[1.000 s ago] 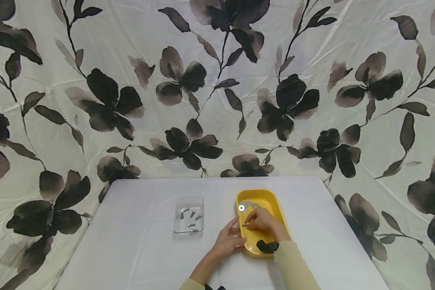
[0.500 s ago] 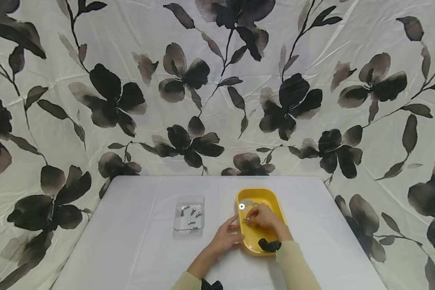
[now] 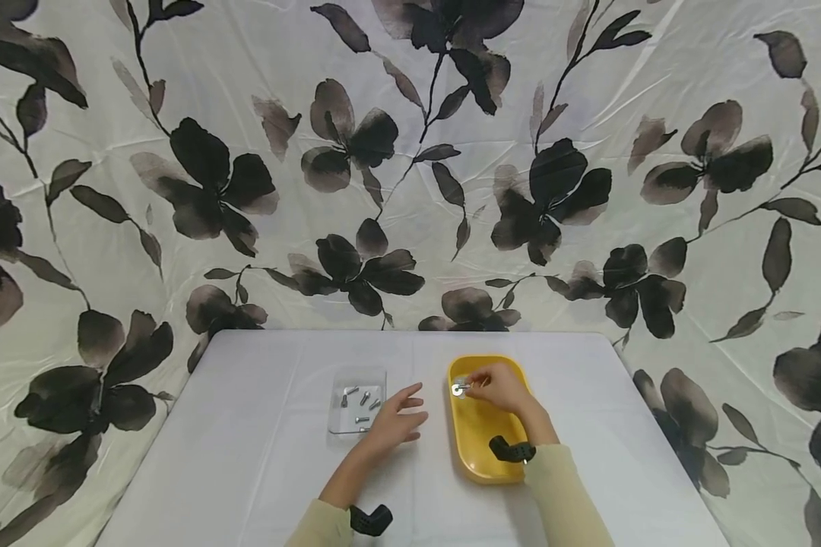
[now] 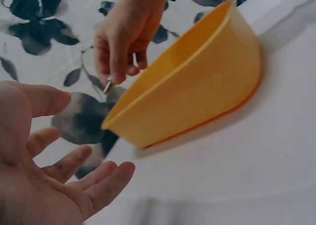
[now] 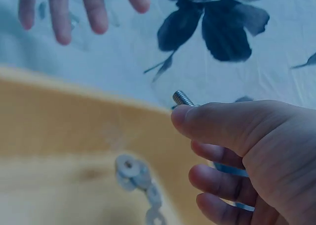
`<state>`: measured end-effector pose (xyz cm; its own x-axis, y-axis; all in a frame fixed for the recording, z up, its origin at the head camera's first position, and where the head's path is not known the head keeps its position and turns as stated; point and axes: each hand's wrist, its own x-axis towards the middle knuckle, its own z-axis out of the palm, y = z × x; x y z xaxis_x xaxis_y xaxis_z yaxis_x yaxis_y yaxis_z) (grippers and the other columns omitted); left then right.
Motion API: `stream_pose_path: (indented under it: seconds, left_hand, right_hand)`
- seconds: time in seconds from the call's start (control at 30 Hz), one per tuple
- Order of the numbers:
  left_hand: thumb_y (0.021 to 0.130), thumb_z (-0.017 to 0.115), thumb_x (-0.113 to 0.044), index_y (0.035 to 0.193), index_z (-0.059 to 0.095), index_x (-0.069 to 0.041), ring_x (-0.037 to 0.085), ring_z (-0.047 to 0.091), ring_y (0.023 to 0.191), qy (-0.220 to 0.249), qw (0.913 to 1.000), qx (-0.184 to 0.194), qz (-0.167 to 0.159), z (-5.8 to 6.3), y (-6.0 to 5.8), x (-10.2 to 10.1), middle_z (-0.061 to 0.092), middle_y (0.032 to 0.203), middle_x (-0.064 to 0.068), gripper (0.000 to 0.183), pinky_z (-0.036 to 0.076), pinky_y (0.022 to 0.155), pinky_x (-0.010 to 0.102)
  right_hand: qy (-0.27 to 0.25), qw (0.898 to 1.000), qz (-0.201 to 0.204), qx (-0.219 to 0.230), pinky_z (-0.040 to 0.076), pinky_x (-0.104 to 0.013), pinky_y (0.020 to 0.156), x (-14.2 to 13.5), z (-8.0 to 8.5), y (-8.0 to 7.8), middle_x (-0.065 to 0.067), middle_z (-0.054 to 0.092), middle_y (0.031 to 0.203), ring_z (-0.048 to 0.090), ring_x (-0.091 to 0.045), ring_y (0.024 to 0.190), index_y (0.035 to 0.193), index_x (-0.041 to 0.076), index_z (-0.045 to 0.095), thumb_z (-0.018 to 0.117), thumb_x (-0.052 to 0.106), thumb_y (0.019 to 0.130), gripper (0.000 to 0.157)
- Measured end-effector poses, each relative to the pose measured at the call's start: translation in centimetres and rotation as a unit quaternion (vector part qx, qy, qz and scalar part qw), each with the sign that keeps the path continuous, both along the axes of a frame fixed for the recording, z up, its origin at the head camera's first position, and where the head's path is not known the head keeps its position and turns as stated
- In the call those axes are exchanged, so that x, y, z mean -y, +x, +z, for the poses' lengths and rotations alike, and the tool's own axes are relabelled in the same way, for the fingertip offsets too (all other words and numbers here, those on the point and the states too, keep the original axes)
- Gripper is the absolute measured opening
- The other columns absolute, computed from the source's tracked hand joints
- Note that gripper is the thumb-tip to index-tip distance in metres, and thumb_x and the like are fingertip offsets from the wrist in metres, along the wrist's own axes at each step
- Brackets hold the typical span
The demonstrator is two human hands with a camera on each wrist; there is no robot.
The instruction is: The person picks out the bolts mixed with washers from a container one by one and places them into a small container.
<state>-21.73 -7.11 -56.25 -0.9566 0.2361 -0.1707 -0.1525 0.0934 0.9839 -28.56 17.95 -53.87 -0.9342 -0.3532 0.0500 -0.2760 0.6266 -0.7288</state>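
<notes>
My right hand (image 3: 502, 387) is over the far end of a yellow tray (image 3: 475, 456), pinching a screw (image 5: 181, 97) between thumb and fingers. The threaded end of the screw sticks out past the thumb tip; the rest is hidden by the fingers. Flat metal washers (image 5: 129, 166) lie on the tray's floor, partly overlapping. Between the tray and a clear plastic box (image 3: 337, 431), my left hand (image 3: 397, 422) has its fingers spread, with nothing in it. In the head view it overlaps the box's right edge.
Several screws (image 3: 365, 397) lie loose in the clear box. Box and tray stand on a white table (image 3: 260, 471), whose far edge meets a floral cloth backdrop (image 3: 451, 213).
My left hand has come off the tray's left side and moved left to the clear box. My right hand has risen and shifted toward the tray's far end, still pinching the screw.
</notes>
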Motion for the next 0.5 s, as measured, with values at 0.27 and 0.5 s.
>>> stream_pose_path:
  seconds: [0.27,0.5]
  left_hand:
    - [0.097,0.061,-0.019,0.147,0.041,-0.012,0.037,0.052,0.120,-0.070,0.9949,-0.067,-0.026,4.0,-0.8,4.2,0.047,0.138,0.020,0.054,0.053,0.090,0.047]
    - [0.096,0.062,-0.017,0.145,0.045,-0.010,0.045,0.047,0.124,-0.197,0.9658,-0.168,-0.014,5.0,-1.6,8.6,0.044,0.142,0.020,0.052,0.045,0.098,0.056]
  right_hand:
    - [-0.009,1.000,0.019,-0.009,0.049,-0.029,0.060,2.0,2.2,-0.5,0.004,0.063,0.077,0.055,-0.016,0.069,0.090,0.012,0.074,0.077,0.015,0.083,0.008]
    - [-0.030,0.998,0.051,0.002,0.049,-0.026,0.056,4.7,3.8,-0.8,0.002,0.064,0.074,0.055,-0.016,0.064,0.092,0.009,0.074,0.077,0.011,0.083,0.010]
